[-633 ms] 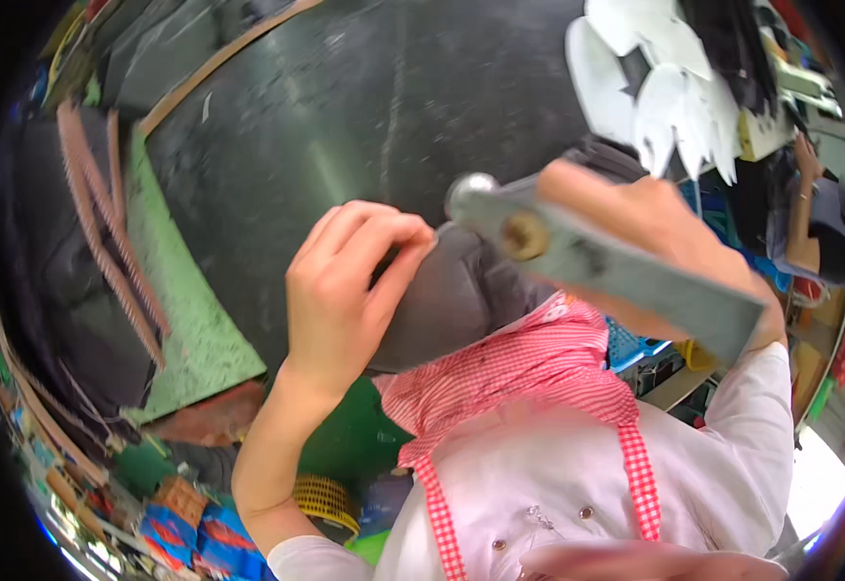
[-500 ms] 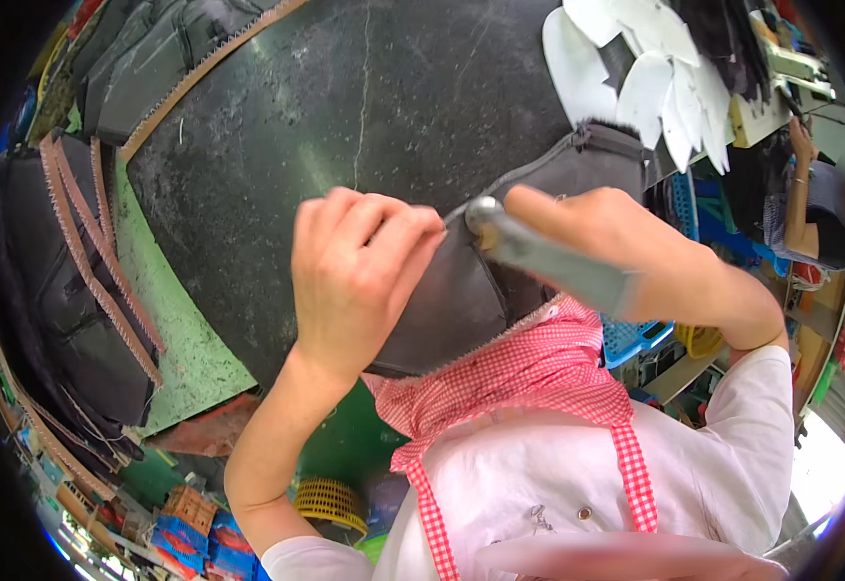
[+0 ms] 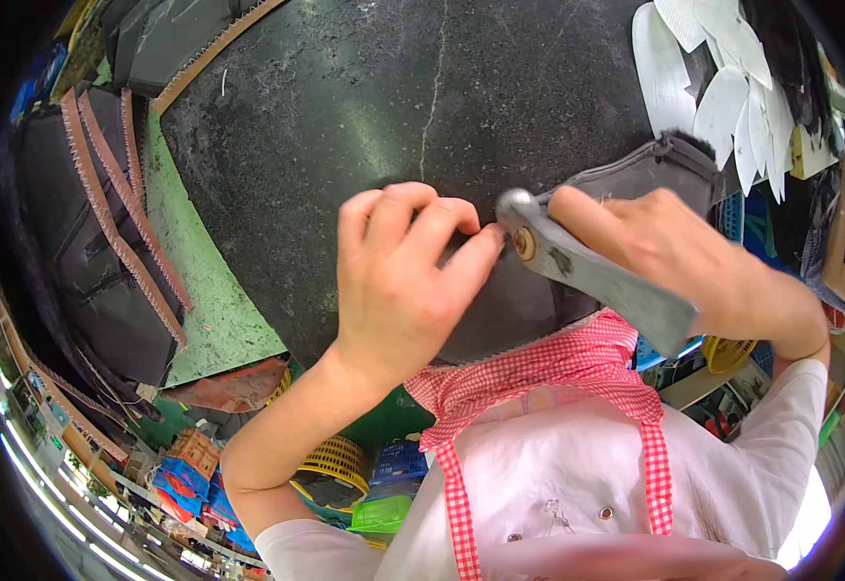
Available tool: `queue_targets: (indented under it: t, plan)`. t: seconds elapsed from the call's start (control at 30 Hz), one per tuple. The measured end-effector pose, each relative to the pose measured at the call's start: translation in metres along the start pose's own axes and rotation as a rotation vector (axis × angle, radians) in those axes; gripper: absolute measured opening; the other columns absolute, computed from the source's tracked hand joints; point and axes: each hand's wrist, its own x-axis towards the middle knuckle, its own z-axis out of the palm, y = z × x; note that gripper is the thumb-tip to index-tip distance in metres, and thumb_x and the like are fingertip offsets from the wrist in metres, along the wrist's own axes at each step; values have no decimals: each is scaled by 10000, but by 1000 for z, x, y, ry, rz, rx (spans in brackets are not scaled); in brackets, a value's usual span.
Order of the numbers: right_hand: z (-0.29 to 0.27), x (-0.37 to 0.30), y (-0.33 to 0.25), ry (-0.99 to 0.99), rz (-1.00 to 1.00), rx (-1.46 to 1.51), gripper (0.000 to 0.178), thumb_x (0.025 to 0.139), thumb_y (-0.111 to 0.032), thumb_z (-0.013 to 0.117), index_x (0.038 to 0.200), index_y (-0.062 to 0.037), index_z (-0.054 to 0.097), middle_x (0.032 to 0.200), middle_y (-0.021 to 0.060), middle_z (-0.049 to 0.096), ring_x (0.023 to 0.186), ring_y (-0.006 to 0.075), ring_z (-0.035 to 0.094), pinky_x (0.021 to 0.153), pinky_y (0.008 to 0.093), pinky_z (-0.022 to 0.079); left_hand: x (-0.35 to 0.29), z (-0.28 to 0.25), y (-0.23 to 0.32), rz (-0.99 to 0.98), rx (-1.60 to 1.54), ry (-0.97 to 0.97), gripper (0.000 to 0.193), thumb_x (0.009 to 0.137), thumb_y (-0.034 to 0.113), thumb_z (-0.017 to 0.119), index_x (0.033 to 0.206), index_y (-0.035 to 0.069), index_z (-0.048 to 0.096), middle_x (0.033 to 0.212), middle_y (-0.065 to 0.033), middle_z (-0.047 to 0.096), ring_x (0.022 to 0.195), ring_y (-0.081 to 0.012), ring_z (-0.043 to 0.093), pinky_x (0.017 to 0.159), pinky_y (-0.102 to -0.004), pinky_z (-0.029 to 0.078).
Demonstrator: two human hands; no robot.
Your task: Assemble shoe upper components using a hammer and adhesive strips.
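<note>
My right hand [image 3: 660, 237] is closed around a hammer [image 3: 602, 283], whose handle is mostly hidden. The rounded end of its metal head is beside my left fingertips. My left hand [image 3: 408, 281] has its thumb and forefinger pinched together at the edge of a black leather piece [image 3: 505, 324]. This stitched piece lies at the near edge of the dark work surface, against my red checked apron [image 3: 539, 382]. It extends under my right hand to a fuzzy-edged part at the right. The pinched edge itself is hidden by my fingers.
Black leather pieces [image 3: 103, 329] with brown zigzag-edged strips [image 3: 118, 223] are stacked at the left, beside a green board [image 3: 205, 290]. White cut shapes [image 3: 664, 68] lie at the far right. A dark, cracked slab [image 3: 297, 126] covers the middle. Another person's arm [image 3: 841, 232] shows at the right edge.
The view has shifted, so the table and its things sit farther right in the picture. The hammer has turned slightly and shows more of its head. Both hands keep their holds.
</note>
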Motion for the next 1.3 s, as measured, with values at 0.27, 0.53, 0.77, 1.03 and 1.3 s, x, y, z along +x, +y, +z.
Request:
queue_targets:
  t: [0.27, 0.53, 0.77, 1.03, 1.3]
  plan:
    - [-2, 8, -14, 2, -15, -84, 329, 865, -37, 654, 1177, -27, 548, 830, 152, 537, 651, 372, 627, 526, 426, 463, 1, -18, -19, -131, -155, -46, 159, 705, 183, 782, 861, 196, 748, 937, 17, 621, 988, -242, 560, 912, -437, 376]
    - [4, 17, -19, -93, 34, 21, 246, 890, -74, 643, 1079, -26, 492, 693, 173, 574, 619, 393, 631, 527, 464, 472, -7, -29, -31, -79, -211, -237, 147, 702, 162, 766, 845, 184, 738, 897, 36, 611, 949, -205, 582, 890, -421, 396]
    - [17, 16, -26, -97, 8, 8, 284, 841, -85, 656, 1022, -17, 449, 633, 204, 613, 626, 428, 646, 531, 504, 500, -13, -32, -27, 41, -120, -132, 126, 695, 164, 763, 811, 179, 716, 916, 26, 620, 971, -225, 571, 890, -423, 401]
    - [32, 18, -43, -41, -78, -13, 207, 938, -138, 595, 994, -2, 449, 594, 168, 599, 545, 370, 646, 460, 460, 486, -39, -32, -32, 136, -14, -59, 246, 627, 203, 797, 870, 208, 766, 975, 31, 642, 966, -241, 541, 868, -423, 382]
    - [42, 22, -39, -38, -88, 88, 235, 937, -137, 605, 1027, -8, 430, 623, 183, 603, 571, 404, 637, 494, 509, 481, -55, -36, -23, -16, 14, -40, 251, 629, 208, 837, 873, 214, 781, 1005, 36, 647, 1004, -249, 534, 890, -429, 373]
